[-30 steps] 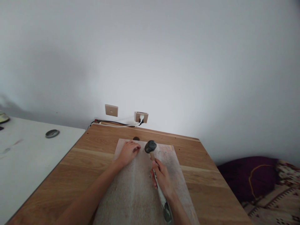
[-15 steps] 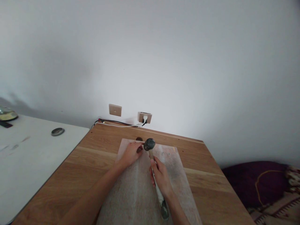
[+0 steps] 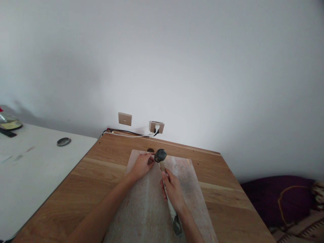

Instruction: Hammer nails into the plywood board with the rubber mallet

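Note:
My right hand (image 3: 174, 190) is wrapped round the pale handle of a mallet (image 3: 160, 155) with a dark, rounded head and a dark handle end. The mallet's head is just right of the fingertips of my left hand (image 3: 142, 164). Those fingers are drawn together near the far edge of a worn wooden board (image 3: 149, 209). Whatever they hold, if anything, is too small or hidden to make out. Whether the head touches the fingers or a thing between them, I cannot tell.
The board lies on a brown wooden table (image 3: 101, 182) against the wall. White and black cables run to a wall socket (image 3: 157, 127). On the white table (image 3: 32, 175) at left are a round dark lid-like piece (image 3: 63, 141) and a bottle (image 3: 10, 123). Purple cloth (image 3: 280, 199) lies at right.
The mallet's head has shifted very slightly left and stays beside the left fingertips. My left hand has kept its place, and the camera view has turned a little to the left.

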Demonstrator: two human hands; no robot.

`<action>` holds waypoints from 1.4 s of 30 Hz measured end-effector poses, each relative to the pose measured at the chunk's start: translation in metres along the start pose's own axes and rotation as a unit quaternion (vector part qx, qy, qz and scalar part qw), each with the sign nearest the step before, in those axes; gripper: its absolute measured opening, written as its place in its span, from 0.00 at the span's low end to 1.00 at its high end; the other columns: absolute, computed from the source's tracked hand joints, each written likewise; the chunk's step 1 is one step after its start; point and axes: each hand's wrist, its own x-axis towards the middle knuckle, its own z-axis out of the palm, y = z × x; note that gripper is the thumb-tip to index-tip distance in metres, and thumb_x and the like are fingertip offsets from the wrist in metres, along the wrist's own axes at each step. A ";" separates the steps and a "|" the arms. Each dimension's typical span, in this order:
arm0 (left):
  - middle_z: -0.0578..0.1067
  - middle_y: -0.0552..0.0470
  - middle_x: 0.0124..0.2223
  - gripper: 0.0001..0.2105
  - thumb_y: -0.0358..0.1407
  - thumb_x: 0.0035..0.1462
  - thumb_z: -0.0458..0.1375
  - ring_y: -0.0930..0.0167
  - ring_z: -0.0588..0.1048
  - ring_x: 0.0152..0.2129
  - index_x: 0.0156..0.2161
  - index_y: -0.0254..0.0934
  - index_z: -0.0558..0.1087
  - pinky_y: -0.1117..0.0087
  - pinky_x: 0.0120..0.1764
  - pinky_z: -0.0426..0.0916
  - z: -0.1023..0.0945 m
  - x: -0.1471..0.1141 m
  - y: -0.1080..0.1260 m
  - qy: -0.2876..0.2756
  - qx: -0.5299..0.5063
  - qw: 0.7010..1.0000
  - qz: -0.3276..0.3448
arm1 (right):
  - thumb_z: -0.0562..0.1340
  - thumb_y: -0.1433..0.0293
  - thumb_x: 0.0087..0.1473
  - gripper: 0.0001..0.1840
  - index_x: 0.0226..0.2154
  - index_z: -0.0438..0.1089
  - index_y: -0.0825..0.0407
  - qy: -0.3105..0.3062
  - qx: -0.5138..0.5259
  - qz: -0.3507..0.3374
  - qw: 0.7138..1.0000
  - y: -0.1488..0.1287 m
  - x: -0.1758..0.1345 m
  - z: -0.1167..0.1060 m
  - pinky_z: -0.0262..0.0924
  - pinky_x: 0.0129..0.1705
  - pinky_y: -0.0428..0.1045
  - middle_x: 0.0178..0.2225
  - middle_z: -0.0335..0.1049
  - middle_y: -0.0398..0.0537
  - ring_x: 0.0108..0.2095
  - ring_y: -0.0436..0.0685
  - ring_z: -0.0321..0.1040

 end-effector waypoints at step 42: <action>0.82 0.48 0.46 0.11 0.29 0.63 0.56 0.64 0.78 0.46 0.44 0.40 0.80 0.61 0.54 0.71 -0.022 -0.005 0.000 0.019 0.044 0.999 0.006 | 0.58 0.38 0.55 0.31 0.34 0.66 0.49 0.074 0.043 0.050 0.995 0.018 -0.032 -0.043 0.52 0.10 0.45 0.21 0.61 0.37 0.12 0.48 0.54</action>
